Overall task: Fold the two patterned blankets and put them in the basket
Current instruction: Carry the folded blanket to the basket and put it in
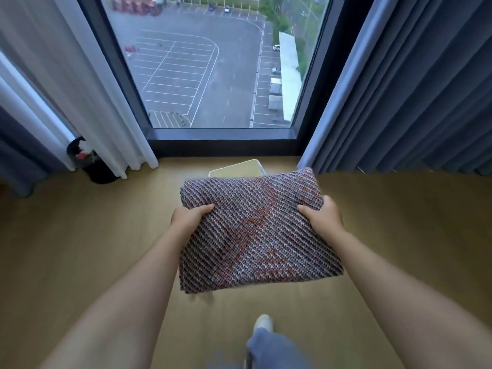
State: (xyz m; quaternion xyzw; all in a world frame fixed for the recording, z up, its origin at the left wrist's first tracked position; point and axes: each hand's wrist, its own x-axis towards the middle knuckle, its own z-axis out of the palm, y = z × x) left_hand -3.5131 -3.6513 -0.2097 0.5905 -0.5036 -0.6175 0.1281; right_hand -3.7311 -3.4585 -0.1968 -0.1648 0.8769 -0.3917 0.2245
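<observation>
A folded patterned blanket [255, 233], woven grey and purple with orange motifs, is held flat in the air above the wooden floor. My left hand [187, 215] grips its left edge with the thumb on top. My right hand [322, 215] grips its right edge the same way. Just beyond the blanket's far edge stands a white basket [237, 168] on the floor by the window; only its far rim and part of its pale inside show, the rest hidden behind the blanket. No second blanket is in view.
A tall window [213, 62] faces me, with white curtains [87, 102] to the left and blue-grey curtains [412, 97] to the right. A black bin [91, 162] sits at the left curtain's foot. My leg and white shoe [263, 324] are below the blanket.
</observation>
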